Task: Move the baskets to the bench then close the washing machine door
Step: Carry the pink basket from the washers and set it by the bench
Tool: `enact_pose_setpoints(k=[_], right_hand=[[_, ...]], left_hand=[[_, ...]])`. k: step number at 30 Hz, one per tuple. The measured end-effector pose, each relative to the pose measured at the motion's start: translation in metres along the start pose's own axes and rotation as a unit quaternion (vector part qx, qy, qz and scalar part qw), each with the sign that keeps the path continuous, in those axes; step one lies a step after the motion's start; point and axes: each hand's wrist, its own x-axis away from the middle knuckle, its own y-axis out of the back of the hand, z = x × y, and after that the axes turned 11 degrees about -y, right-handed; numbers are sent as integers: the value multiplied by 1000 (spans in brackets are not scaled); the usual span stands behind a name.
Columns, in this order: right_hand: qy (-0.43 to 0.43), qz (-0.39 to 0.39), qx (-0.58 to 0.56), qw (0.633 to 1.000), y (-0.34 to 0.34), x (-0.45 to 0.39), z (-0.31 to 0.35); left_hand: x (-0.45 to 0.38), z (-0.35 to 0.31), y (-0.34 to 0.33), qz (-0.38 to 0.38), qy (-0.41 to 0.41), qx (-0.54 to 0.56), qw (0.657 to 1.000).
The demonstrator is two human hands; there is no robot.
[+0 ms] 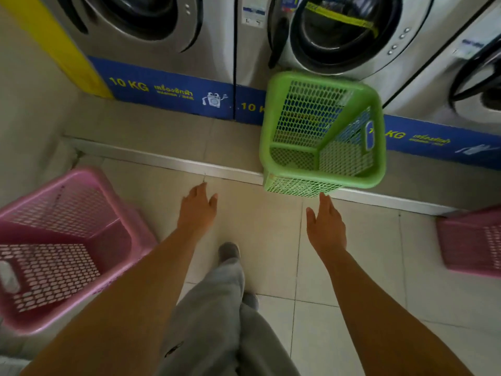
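The tiled floor [271, 226] carries two pink baskets [67, 240] [471, 240] (left and right); a green basket [322, 183] straddles the raised step [162, 142].

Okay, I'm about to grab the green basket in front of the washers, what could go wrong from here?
1. The green basket stands on the raised step, slightly over its edge; a one-sided grab with the right hand might tip it off.
2. Stepping forward, a foot could catch that step.
3. The pink basket sits close by the left hand and legs, so turning away could knock it.

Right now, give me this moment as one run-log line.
left hand: open, empty | right hand: open, just short of green basket | pink basket: on floor, left | washer door: open
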Motion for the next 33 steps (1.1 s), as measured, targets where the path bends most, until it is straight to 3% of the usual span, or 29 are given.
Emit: enact_pose_setpoints(k=[10,18,27,33], right_hand=[[-104,-45,-55,992,36,-107,-3],[-136,-57,-50,988,53,-180,-15],[-144,-44,-42,988,84,-293,-46],[-133,6,-26,991,90,-369,-71]], left_hand=[[-128,-80,-14,43,-35,17,998],[-194,-121,-31,73,-33,25,996],[-261,-170,-70,46,27,13,998],[-300,-187,-99,7,70,22,997]])
